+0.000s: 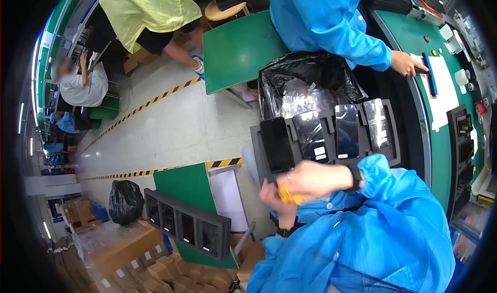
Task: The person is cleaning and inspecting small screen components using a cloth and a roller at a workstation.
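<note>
My right hand (316, 180), with a ring on one finger and a black watch at the wrist, pinches a small yellow piece (288, 194) in front of my chest. My left hand (268, 196) comes up from below with a black wristband and closes on the same piece; both hands are blurred. Just beyond them a black foam tray (259, 153) holds several dark phones side by side, some under glossy film. Both my sleeves are bright blue.
A black bin bag (310, 73) full of clear film stands behind the tray. A second foam tray (187, 230) of phones rests on a green table at the left. At the top a co-worker's hand (406, 64) touches a phone on the green workbench (440, 153). Cardboard boxes (129, 251) lie lower left.
</note>
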### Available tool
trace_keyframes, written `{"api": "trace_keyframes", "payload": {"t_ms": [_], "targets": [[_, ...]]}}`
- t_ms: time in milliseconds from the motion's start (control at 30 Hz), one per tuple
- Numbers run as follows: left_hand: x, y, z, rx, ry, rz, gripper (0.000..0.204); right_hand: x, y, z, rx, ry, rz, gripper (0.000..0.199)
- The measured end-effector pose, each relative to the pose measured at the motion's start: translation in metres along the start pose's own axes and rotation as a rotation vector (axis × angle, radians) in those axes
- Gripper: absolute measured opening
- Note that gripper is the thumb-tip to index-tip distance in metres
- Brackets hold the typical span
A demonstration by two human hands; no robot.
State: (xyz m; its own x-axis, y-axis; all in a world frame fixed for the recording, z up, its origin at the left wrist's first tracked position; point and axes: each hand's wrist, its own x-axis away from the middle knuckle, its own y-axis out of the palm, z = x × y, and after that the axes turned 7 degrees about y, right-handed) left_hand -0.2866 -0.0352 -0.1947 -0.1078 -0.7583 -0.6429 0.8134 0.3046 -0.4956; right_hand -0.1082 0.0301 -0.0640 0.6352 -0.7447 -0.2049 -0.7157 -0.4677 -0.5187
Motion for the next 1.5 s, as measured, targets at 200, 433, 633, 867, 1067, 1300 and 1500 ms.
{"api": "trace_keyframes", "payload": {"t_ms": [200,433,633,867,1067,1300,1500], "targets": [[-0.031,0.001,0.068,0.013,0.354,-0.127,0.027,0.043,-0.068,0.067,0.346,0.733,0.354,0.022],[-0.04,0.068,0.074,-0.101,0.104,-0.518,0.024,0.055,-0.056,0.133,0.58,0.798,0.377,0.025],[-0.026,0.035,0.075,0.042,0.214,-0.443,0.017,0.059,-0.052,0.133,0.768,0.669,0.384,0.01],[-0.018,0.047,0.068,-0.029,-0.026,-0.62,0.032,0.077,-0.049,0.017,0.121,0.102,-0.095,0.017],[-0.066,0.047,0.124,0.292,0.259,-0.635,0.017,0.142,-0.111,0.033,0.123,0.648,0.381,0.015],[-0.052,0.111,0.12,0.271,0.232,-0.765,0.007,0.161,-0.092,0.121,0.508,0.865,0.5,0.021],[-0.044,0.112,0.116,0.171,0.283,-0.75,0.021,0.161,-0.064,0.12,0.709,0.981,0.752,0.022]]}}
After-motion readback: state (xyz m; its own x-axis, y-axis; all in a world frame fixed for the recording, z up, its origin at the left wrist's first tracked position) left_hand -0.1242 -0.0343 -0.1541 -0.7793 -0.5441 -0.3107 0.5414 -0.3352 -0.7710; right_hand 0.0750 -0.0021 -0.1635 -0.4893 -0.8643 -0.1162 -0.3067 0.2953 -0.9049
